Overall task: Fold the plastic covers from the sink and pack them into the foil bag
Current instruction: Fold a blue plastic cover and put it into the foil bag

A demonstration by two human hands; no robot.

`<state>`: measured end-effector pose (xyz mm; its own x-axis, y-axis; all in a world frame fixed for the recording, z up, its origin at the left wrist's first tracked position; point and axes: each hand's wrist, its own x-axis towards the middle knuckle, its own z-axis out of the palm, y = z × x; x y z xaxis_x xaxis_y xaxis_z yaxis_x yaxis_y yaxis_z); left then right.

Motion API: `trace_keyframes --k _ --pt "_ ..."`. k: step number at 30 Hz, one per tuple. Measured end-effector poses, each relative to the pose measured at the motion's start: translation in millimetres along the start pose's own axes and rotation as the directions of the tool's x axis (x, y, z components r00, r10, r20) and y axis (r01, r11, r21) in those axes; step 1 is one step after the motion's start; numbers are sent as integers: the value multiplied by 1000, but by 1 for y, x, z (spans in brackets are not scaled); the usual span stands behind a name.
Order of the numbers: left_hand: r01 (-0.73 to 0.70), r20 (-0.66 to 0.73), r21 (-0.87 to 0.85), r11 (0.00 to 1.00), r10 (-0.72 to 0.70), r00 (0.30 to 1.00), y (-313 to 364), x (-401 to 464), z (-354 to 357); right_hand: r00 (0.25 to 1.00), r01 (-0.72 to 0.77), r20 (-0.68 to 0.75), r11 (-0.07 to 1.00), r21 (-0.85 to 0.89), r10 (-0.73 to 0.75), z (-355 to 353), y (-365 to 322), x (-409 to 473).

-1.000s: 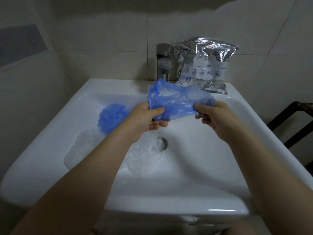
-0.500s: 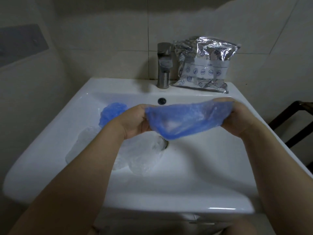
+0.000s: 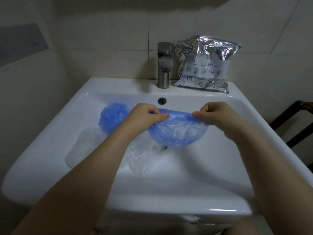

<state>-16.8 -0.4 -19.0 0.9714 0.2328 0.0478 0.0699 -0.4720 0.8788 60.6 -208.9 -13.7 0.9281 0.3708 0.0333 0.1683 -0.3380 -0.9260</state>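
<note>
A thin, see-through blue cover (image 3: pixel 176 131) is pinched along its gathered top edge by the left hand (image 3: pixel 145 116) and right hand (image 3: pixel 215 114), sagging in a half-round pouch above the sink (image 3: pixel 194 167).

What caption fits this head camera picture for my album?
Both hands, left hand and right hand, pinch a blue plastic cover over the sink.

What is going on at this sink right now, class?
A person is folding plastic covers. The left hand and right hand each pinch the top edge of a blue cover, holding it stretched above the white sink. Another blue cover and some clear covers lie in the basin, not yet folded. The foil bag leans on the wall beside the tap.
</note>
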Motion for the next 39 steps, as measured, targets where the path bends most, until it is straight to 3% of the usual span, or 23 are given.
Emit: trace_keyframes --k 3,6,10,14,22,29,39 --pt "-76 -70 -45 996 73 995 4 -2 1 998 27 -60 999 26 -25 1 4 3" --pt "-187 -134 3 982 186 973 3 -1 3 982 162 -94 986 -31 -165 5 2 0" --pt "-314 -45 51 948 316 948 6 -3 9 942 322 131 941 -102 -308 22 -4 -8" --pt "-359 -14 51 932 360 933 9 -6 10 915 371 226 918 -140 -335 29 -3 -8" --pt "-289 -191 -254 923 246 950 12 -2 -5 928 337 177 941 -16 -329 12 -7 -6" --pt "-149 -127 -398 905 106 986 9 1 -10 967 228 93 970 89 -236 1 -8 -2" --pt "-139 -93 -255 957 118 989 2 2 -11 980 177 78 979 99 -185 6 -20 -11"
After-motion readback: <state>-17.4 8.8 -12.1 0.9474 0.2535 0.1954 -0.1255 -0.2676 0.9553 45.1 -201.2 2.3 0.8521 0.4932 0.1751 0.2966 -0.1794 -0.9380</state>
